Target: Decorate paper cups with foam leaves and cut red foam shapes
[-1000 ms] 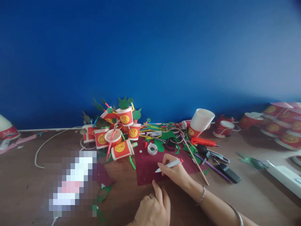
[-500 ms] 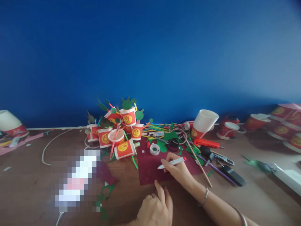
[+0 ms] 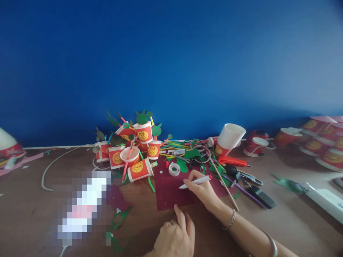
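Observation:
My right hand (image 3: 200, 186) grips a white marker (image 3: 197, 181) with a red end. Its tip points down and left over a dark maroon sheet of paper (image 3: 168, 194); whether it touches the sheet I cannot tell. Below the sheet's near edge is my left hand (image 3: 175, 233), holding nothing, with the forefinger stretched towards that edge and some other fingers bent. On the sheet sits a roll of white tape (image 3: 174, 169). Black-handled scissors (image 3: 195, 162) lie just behind, among green paper cutouts (image 3: 182, 166).
Several red paper cups (image 3: 140, 170) with straws and green cutouts cluster at left. White stacked cups (image 3: 230, 139), an orange-red tool (image 3: 233, 161), a wooden stick (image 3: 224, 184) and keys (image 3: 257, 194) lie right. A blurred-out bright device (image 3: 85, 203) with a cable lies front left.
The whole view has shifted slightly, so most things sit a little further left. The marker stays in my right hand, and both hands keep nearly the same pose.

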Motion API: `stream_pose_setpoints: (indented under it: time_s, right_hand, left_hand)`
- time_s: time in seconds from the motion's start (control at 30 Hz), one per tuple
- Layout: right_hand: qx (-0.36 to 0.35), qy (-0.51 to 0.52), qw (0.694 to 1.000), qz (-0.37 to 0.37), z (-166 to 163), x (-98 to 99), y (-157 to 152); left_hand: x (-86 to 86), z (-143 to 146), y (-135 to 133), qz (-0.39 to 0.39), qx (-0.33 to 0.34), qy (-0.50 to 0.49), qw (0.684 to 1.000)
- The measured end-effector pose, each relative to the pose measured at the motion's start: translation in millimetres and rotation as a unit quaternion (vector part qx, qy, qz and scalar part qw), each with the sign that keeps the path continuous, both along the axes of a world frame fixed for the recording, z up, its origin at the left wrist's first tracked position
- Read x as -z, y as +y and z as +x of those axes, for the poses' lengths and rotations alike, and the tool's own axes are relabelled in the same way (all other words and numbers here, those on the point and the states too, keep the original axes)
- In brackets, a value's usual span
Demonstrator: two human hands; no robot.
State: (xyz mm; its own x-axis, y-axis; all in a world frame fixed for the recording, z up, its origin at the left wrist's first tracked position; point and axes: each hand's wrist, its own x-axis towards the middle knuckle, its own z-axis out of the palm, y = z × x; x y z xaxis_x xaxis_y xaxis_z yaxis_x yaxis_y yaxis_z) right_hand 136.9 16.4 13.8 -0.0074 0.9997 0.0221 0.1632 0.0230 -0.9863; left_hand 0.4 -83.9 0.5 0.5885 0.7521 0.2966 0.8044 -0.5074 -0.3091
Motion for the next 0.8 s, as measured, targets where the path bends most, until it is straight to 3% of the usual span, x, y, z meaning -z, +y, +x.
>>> stream_pose_setpoints:
  time_s: [0.2,0.47,0.8]
  right_hand:
    - [0.013,0.030,0.999,-0.008,0,-0.1,0]
    - [-0.063,-0.030,0.997,0.016,0,2.8,-3]
    - [-0.100,-0.071,0.992,0.003,-1,10.5,-2]
  left_hand:
    - [-1.4,-1,0,-0.016,0.011,0.025,0.999]
    - [-0.7,0,0,0.003,0.000,0.016,1.000]
    - [2.6,-2,2,0.017,0.025,-0.002,1.000]
